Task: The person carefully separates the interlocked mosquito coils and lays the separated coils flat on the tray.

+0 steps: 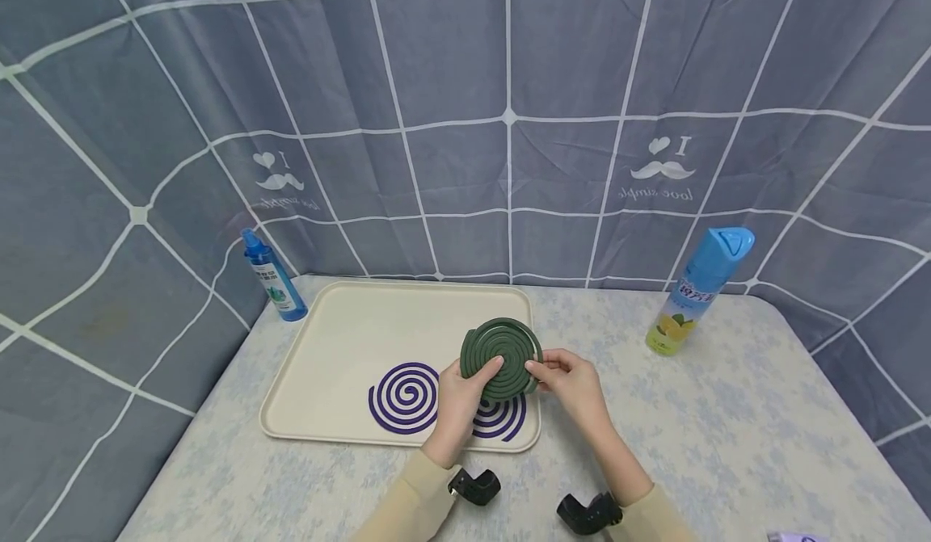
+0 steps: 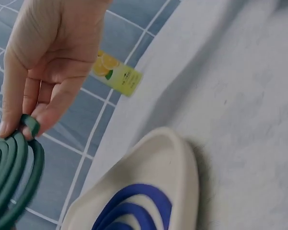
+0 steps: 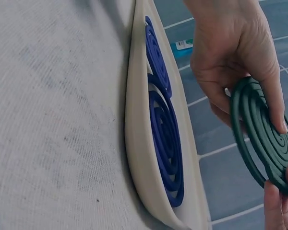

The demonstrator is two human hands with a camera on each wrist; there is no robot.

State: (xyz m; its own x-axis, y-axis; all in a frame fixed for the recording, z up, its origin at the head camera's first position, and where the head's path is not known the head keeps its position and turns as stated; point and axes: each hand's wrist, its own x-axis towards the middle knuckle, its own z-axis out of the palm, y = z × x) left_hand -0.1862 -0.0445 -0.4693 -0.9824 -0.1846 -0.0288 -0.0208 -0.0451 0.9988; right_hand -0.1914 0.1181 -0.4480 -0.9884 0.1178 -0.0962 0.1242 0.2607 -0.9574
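Observation:
A green mosquito coil (image 1: 502, 342), tightly wound, is held up between both hands over the tray's right end. My left hand (image 1: 457, 406) grips it from the left, thumb across its face and fingers behind. At the right edge, my right hand (image 1: 578, 388) pinches the coil's outer end between thumb and fingers. One outer strand (image 3: 247, 155) stands apart from the inner rings in the right wrist view. Below lie two purple spiral coils on the cream tray (image 1: 349, 316): the left coil (image 1: 402, 429) shows whole, the right coil (image 1: 500, 429) is partly hidden by the hands and green coil.
A blue pump bottle (image 1: 276, 279) stands left of the tray. On the right stands a blue and yellow spray can (image 1: 694, 292) with lemons on its label. A purple item (image 1: 796, 537) shows at the bottom edge. A grey checked curtain (image 1: 465, 170) surrounds the table.

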